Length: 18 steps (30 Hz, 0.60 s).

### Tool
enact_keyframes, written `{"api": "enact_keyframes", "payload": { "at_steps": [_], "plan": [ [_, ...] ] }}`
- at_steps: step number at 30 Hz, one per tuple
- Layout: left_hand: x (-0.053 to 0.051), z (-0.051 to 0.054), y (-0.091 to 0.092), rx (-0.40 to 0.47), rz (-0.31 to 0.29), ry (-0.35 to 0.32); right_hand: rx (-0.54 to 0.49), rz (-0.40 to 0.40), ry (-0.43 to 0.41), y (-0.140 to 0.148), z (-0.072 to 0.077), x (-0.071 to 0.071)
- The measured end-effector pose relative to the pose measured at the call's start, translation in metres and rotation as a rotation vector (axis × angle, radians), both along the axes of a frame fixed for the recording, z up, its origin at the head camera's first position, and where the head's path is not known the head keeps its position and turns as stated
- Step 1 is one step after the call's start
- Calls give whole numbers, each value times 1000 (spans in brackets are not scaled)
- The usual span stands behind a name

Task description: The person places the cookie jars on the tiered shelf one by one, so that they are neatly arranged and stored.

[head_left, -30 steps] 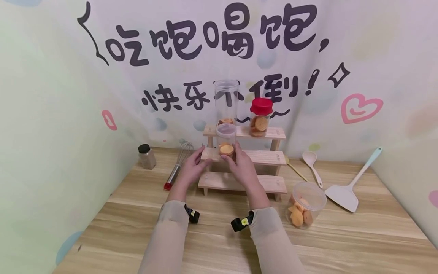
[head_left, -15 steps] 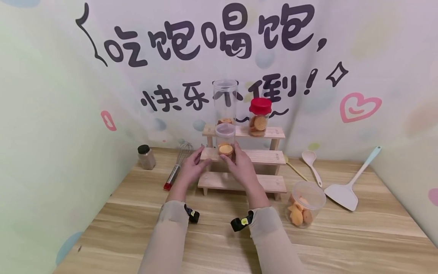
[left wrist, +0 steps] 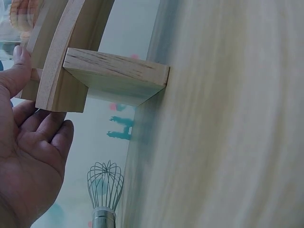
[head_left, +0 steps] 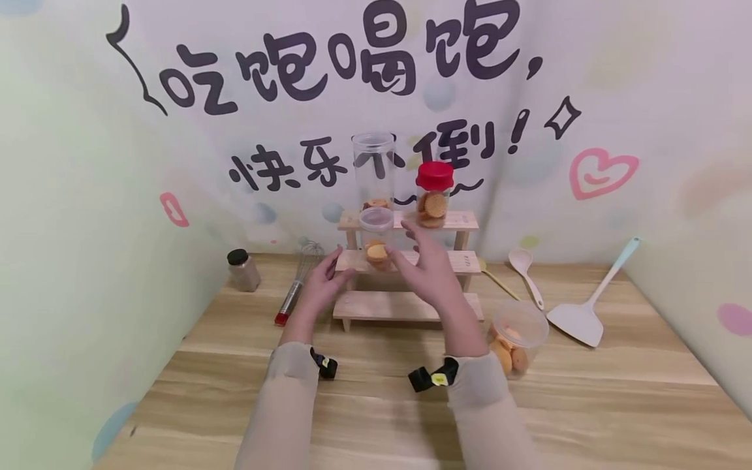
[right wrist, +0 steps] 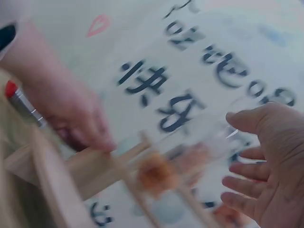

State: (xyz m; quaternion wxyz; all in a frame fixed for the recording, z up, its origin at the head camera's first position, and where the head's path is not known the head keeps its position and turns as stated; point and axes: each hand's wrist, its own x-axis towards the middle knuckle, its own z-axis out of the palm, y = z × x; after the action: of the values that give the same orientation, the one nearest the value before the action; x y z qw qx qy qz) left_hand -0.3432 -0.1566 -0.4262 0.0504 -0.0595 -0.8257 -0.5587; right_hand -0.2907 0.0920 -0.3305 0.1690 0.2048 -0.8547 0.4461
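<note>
A three-step wooden display shelf (head_left: 405, 305) stands at the back of the table. My left hand (head_left: 320, 285) holds the left end of its middle step; in the left wrist view the thumb lies on one side of the board (left wrist: 57, 61) and the fingers on the other. A small clear jar (head_left: 376, 227) with cookies in its bottom stands upright on the middle step. Just right of that jar my right hand (head_left: 427, 269) is spread, its fingers apart from the glass. The right wrist view is blurred, but shows nothing in the right palm (right wrist: 275, 166).
On the top step stand a tall clear jar (head_left: 374, 166) and a red-lidded cookie jar (head_left: 433, 196). A cookie tub (head_left: 519, 329), a spoon (head_left: 525, 274) and a spatula (head_left: 578, 321) lie to the right. Left are a whisk (head_left: 290, 297) and a black-capped shaker (head_left: 243, 271).
My right hand has let go of the small jar and moved to the right, its fingers opening. The jar stays on the middle step. My left hand keeps its place at the shelf's end.
</note>
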Motion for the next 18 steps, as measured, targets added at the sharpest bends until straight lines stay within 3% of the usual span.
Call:
{"api": "enact_keyframes", "payload": {
  "at_steps": [5, 9, 13, 18],
  "plan": [
    [0, 2, -5, 1, 10, 6, 10, 87, 137, 35, 21, 25],
    [-1, 2, -6, 9, 8, 13, 75, 82, 159, 80, 16, 41],
    [-2, 0, -3, 15, -3, 22, 165, 60, 185, 130, -12, 50],
    [-3, -3, -1, 24, -7, 26, 129, 119, 269, 175, -61, 56]
  ]
}}
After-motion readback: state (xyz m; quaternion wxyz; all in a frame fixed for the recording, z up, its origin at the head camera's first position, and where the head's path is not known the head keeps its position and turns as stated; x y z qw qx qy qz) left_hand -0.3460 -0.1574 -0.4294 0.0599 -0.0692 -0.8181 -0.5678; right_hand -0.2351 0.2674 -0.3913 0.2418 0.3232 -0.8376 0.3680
